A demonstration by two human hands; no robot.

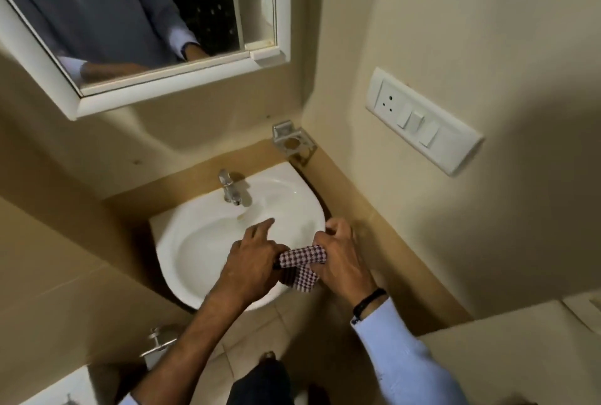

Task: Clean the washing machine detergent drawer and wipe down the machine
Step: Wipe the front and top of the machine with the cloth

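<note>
Your left hand (250, 261) grips 1 end of the cloth (302, 261), your right hand (341, 258) curls round the other, held above the front rim of the sink (169, 229), probably so wrung water drops into the bowl. The machine and drawer — not in view.

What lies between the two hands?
A cloth, which both the left hand and the right hand grip, above the sink; the head view shows it.
</note>
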